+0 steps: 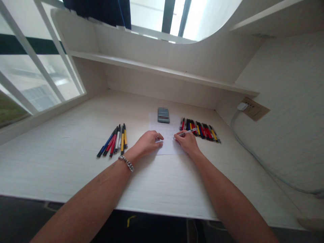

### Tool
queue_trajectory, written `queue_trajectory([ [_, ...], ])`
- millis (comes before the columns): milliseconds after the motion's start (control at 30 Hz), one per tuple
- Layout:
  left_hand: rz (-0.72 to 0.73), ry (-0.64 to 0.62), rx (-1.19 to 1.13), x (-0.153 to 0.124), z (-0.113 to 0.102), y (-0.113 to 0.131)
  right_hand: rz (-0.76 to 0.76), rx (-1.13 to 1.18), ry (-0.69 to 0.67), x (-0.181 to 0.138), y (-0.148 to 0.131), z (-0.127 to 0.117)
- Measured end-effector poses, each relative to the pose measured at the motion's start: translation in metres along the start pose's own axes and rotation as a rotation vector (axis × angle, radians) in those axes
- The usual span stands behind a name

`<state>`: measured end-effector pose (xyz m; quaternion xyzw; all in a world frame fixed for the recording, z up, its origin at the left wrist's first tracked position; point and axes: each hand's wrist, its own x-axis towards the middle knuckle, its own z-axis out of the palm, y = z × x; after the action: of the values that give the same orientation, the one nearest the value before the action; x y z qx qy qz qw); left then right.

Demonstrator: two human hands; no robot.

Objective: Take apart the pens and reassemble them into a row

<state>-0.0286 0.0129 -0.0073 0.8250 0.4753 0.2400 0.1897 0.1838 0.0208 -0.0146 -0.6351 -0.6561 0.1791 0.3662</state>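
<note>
My right hand (186, 141) grips a white and blue pen (188, 132) in a writing hold, its tip down on a white sheet of paper (164, 130) lying on the desk. On the sheet's left part rests my left hand (148, 141), fingers curled loosely and pressing the paper; a ring shows on one finger and a chain bracelet on the wrist. A small dark blurred block (163, 115) sits at the paper's far edge.
Several pens in blue, red, white and yellow lie in a group (113, 140) left of my left hand. A longer row of coloured pens (202, 130) lies right of the paper. A shelf (157, 69) runs above the desk; a wall socket (253, 108) with a white cable is on the right wall.
</note>
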Motion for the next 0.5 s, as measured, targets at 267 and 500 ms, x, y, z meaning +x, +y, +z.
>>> queue_trajectory([
  [267, -0.003, 0.005, -0.009, -0.0007, 0.0007, -0.0003, 0.016, -0.04, 0.027, -0.0007, -0.0041, -0.002],
  [500, -0.005, 0.008, -0.021, -0.0004, 0.0002, 0.0007, 0.029, -0.051, 0.042, -0.0002, -0.0051, -0.0028],
])
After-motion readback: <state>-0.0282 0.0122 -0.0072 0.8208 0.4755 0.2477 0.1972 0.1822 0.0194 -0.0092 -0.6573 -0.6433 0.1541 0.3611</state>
